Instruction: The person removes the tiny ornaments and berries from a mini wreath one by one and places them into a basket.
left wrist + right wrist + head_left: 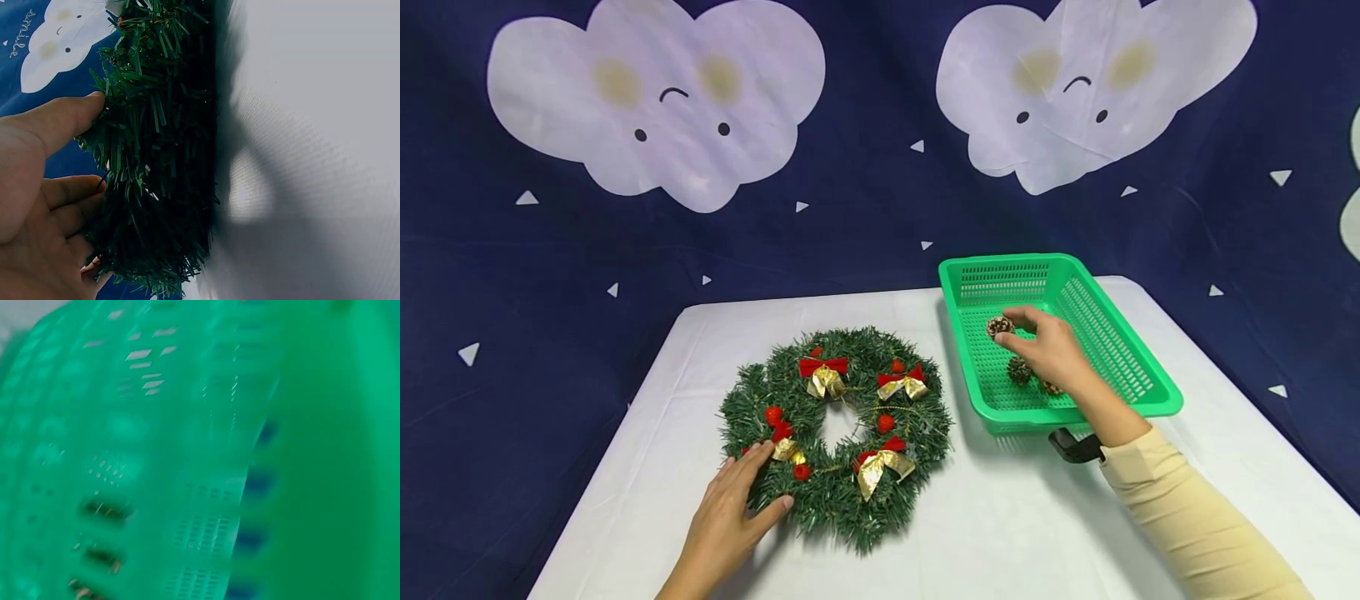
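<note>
A green tinsel wreath (842, 517) with red-and-gold bows (826, 379) and red berries (886, 423) lies on the white table. My left hand (722, 521) rests on its near left side, fingers spread and fairly straight; the left wrist view has the thumb (81, 115) and fingers against the wreath's needles (150, 137). Over a green plastic basket (962, 342), my right hand (1048, 346) pinches a pine cone (999, 327) between thumb and fingers. Below that hand, more pine cones (1018, 370) lie on the basket floor, partly covered by it. Basket mesh (150, 444) fills the blurred right wrist view.
The basket stands at the table's right, close beside the wreath. A black wrist device (1075, 446) on my right wrist sits just in front of the basket's near rim. Behind the white tabletop (1000, 533) hangs a dark blue cloth (865, 225) printed with clouds.
</note>
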`<action>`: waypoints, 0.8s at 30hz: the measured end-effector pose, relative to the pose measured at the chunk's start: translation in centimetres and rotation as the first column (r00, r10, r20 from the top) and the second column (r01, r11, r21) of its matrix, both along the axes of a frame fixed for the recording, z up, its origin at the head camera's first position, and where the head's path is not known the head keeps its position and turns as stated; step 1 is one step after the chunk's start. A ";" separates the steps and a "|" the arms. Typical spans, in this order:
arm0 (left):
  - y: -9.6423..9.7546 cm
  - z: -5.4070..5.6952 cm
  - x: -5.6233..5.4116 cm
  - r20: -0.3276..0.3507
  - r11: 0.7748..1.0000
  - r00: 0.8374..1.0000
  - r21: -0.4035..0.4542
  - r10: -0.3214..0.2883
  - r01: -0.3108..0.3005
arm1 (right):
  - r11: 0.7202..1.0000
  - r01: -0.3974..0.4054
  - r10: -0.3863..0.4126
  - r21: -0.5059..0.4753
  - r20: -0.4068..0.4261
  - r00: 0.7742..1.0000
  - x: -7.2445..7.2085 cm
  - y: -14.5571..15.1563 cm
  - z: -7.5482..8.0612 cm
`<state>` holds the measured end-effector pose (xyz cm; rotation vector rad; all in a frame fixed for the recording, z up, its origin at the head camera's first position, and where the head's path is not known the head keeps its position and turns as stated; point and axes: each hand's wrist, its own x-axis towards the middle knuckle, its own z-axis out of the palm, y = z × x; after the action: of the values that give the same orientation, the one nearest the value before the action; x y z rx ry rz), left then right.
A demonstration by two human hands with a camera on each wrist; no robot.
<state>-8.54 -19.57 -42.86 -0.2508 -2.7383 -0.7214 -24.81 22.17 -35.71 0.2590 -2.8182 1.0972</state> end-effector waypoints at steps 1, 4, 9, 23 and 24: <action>0.0 0.0 0.0 -0.006 1.000 1.000 -0.002 0.000 0.000 | 1.000 0.002 -0.002 0.010 0.005 1.000 -0.1 0.4 -0.2; 0.0 0.0 0.0 -0.020 1.000 1.000 -0.008 -0.001 0.000 | 0.999 0.013 -0.013 0.033 0.026 1.000 -0.4 1.3 -0.7; 0.1 0.1 0.0 -0.011 1.000 1.000 0.000 -0.001 0.001 | 0.998 0.029 -0.033 0.059 0.067 0.997 -0.8 2.5 -1.3; 0.1 0.0 0.0 -0.017 1.000 1.000 0.000 0.003 -0.003 | 0.986 -0.029 0.007 0.165 0.128 0.992 -1.0 5.1 -2.4; 0.1 0.0 0.0 -0.019 1.000 1.000 0.000 0.003 -0.003 | 0.985 -0.032 0.009 0.172 0.135 0.991 -1.0 5.2 -2.5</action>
<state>-8.54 -19.51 -42.87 -0.2526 -2.7207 -0.7148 -25.81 27.42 -38.17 0.2375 -3.0414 0.9050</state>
